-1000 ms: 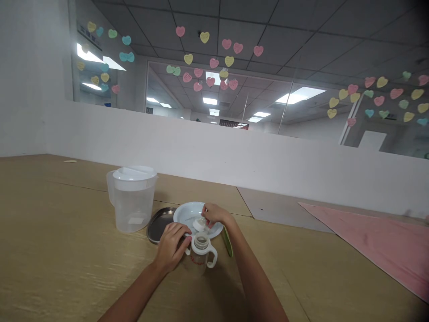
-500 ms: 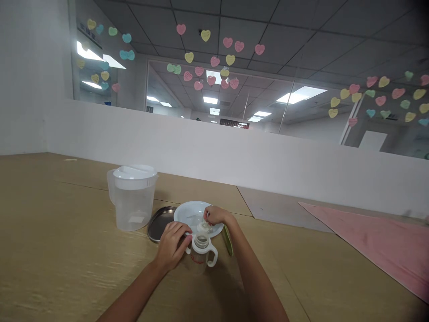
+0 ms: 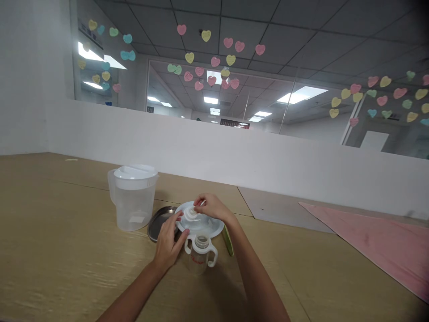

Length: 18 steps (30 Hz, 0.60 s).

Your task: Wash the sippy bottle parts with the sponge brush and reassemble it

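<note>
A clear baby bottle (image 3: 199,258) with white handles and red print stands upright and uncapped on the table. Behind it lies a white plate (image 3: 212,229). Pinched by the tip in my right hand (image 3: 212,207) is a bottle nipple (image 3: 191,213) with a white collar, held over the plate's left part. My left hand (image 3: 168,239) is open, fingers apart, just left of the nipple and the bottle; it appears to hold nothing. Part of a dark metal tray (image 3: 157,223) is hidden behind this hand.
To the left stands a translucent lidded pitcher (image 3: 134,197) with a clear liquid. A green long object (image 3: 228,241) lies right of the plate, by my right forearm. Farther right is a pink cloth (image 3: 375,241). A white wall (image 3: 201,147) borders the table's back.
My right hand has lifted the nipple and carried it left over the plate. My left hand has come off the bottle's handle, and its fingers have spread toward the nipple.
</note>
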### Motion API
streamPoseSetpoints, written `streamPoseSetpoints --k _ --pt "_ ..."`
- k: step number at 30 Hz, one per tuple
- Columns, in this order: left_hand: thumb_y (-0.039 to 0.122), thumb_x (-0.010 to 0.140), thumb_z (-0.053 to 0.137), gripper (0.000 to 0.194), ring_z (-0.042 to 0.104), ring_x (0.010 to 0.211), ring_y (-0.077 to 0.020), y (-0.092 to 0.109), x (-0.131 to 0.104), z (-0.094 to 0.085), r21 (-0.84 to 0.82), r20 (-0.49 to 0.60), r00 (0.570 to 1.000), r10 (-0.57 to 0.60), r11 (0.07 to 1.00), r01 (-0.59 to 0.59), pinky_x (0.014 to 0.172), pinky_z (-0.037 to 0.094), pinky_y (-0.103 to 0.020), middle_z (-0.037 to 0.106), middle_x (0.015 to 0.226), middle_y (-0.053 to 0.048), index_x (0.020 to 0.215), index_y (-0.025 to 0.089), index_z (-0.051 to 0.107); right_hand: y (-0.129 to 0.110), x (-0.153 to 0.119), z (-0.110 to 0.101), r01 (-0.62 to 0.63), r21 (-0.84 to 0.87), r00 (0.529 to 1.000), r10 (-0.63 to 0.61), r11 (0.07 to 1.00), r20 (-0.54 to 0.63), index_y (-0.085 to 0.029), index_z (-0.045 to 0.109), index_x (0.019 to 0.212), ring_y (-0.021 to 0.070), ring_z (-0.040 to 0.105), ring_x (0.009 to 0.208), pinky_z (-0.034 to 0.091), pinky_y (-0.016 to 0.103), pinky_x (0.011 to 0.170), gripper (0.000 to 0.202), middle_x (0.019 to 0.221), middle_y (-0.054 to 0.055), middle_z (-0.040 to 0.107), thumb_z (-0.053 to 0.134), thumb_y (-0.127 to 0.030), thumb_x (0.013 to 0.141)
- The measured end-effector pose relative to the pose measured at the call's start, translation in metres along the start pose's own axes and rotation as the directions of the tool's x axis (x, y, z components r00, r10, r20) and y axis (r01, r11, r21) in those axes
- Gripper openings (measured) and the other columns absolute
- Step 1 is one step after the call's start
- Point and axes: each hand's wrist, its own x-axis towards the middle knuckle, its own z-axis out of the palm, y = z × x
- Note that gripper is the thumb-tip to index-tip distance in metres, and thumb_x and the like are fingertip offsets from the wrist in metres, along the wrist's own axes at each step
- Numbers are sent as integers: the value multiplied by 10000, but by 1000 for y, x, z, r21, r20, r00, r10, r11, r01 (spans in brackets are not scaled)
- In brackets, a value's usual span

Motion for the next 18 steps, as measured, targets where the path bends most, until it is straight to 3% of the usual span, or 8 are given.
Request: streamPoseSetpoints --k 3,8,13,18 --pt "394 830 482 555 481 1087 -234 -4 0 3 -6 -44 997 -68 998 67 912 376 -396 463 1252 -115 1306 187 285 -19 -5 6 77 15 997 -77 997 26 -141 618 788 92 532 664 385 182 604 120 739 1 602 611 -208 689" --pt "396 837 464 477 450 1133 -242 -6 2 4 6 -45 997 -68 998 68 931 361 -406 498 1217 -106 1255 189 364 -37 -12 17 154 13 982 -155 988 106 -160 600 802 92 517 661 378 186 590 113 742 -11 584 586 -218 706" --pt "386 852 427 409 484 1083 -240 -4 2 3 29 -20 998 -52 998 53 895 384 -400 526 1172 -106 1204 179 405 -38 -14 25 154 -114 987 -147 981 65 -177 562 1008 170 520 848 397 252 684 410 943 39 572 674 -291 631" --pt "358 862 409 399 467 1109 -236 -1 0 2 21 -4 1000 -6 1000 6 914 382 -398 507 1194 -117 1212 169 379 -31 -11 26 176 -21 977 -172 984 129 -195 584 1046 156 558 793 409 236 662 363 866 26 612 624 -217 686"
